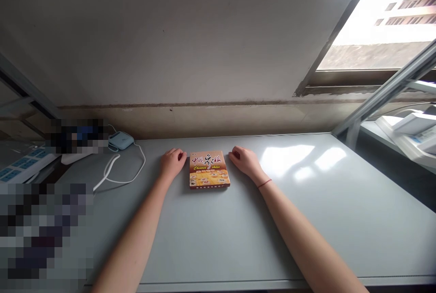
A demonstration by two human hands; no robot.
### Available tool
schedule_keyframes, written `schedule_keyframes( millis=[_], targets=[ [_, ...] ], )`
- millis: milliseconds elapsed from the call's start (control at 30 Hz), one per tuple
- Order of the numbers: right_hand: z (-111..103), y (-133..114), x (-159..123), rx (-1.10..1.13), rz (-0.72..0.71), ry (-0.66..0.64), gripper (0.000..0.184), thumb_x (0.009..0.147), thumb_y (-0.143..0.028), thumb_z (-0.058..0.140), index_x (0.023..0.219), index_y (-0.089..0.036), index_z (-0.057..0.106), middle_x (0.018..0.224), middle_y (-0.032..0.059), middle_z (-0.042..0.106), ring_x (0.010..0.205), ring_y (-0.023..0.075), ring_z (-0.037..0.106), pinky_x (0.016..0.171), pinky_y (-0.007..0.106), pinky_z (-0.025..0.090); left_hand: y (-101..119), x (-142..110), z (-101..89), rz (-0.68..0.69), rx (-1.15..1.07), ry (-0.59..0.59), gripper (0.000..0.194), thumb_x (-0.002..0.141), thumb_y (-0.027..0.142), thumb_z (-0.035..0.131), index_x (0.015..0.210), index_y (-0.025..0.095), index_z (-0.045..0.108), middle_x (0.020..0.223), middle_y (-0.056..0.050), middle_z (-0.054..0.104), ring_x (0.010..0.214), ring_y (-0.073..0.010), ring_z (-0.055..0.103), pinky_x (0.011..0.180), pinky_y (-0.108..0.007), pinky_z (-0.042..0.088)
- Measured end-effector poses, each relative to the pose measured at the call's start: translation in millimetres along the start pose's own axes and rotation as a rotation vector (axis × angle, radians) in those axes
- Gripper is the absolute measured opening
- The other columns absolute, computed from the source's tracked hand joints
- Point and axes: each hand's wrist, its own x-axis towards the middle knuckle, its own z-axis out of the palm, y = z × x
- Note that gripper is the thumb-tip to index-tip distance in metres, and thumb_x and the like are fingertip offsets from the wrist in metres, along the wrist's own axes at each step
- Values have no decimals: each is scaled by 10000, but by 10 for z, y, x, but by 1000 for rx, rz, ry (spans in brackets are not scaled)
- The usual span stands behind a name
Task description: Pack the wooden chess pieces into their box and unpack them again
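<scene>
A Chinese chess box (209, 170) lies flat on the grey table (211, 229), its printed lid facing up. To its left rests my left hand (173, 162), curled into a loose fist close to the box's edge without gripping it. My right hand (244, 158) is likewise curled, resting on the table just right of the box, a small gap between them. A thin red string (265, 183) circles my right wrist. Neither fist shows anything held inside it.
At the back left sit a light blue device (121, 140) and a white cable (143, 166). A power strip (23, 165) is at the far left. Blurred-out patches cover other items there. Metal frame posts (384, 85) rise at the sides, and a window (378, 25) lets in light.
</scene>
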Motion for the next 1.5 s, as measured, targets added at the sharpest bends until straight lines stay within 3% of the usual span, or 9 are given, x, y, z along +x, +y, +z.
schedule_keyframes(
  millis=[900, 1067, 1200, 1333, 1400, 1500],
  targets=[
    [-11, -13, 0, 2, 1, -9, 210, 825, -287, 441, 628, -214, 442, 623, 8, 549, 562, 136, 417, 540, 242, 266, -1, -10, 0, 18, -95, 39, 223, 863, 257, 490, 663, 202, 571, 723, -19, 622, 736, -167, 564, 688, -263, 376],
    [-14, -8, 5, 5, 14, -15, 199, 820, -283, 447, 637, -209, 468, 631, 9, 546, 563, 132, 410, 542, 239, 264, 29, -13, -110, 27, -178, 71, 239, 867, 254, 454, 649, 204, 536, 713, -8, 601, 702, -154, 565, 665, -246, 402],
    [-44, -59, 2, 25, 32, -35, 214, 821, -292, 455, 623, -209, 457, 626, 12, 535, 563, 134, 395, 549, 242, 250, 160, -41, -320, 75, -232, 82, 214, 891, 276, 417, 755, 206, 567, 792, -17, 625, 733, -154, 579, 708, -250, 434],
    [-99, -245, -58, 67, 87, -87, 385, 893, -381, 395, 549, -210, 414, 539, 4, 468, 506, 127, 345, 516, 253, 220, 434, -199, -454, 170, -257, -5, 172, 885, 293, 461, 868, 223, 618, 904, -13, 649, 829, -161, 607, 769, -253, 457],
    [-134, -376, -106, 102, 132, -123, 482, 931, -443, 329, 515, -210, 399, 496, -2, 423, 472, 122, 316, 495, 258, 207, 584, -313, -455, 171, -200, -92, 210, 895, 348, 474, 922, 238, 650, 1001, -32, 642, 904, -200, 608, 831, -307, 461],
    [-200, -557, -176, 217, 211, -166, 538, 935, -515, 328, 510, -204, 438, 496, -1, 434, 474, 117, 340, 491, 253, 213, 740, -437, -427, 132, -56, -129, 297, 901, 406, 486, 1086, 241, 648, 1146, -71, 607, 1023, -277, 568, 932, -393, 431]
  ],
)
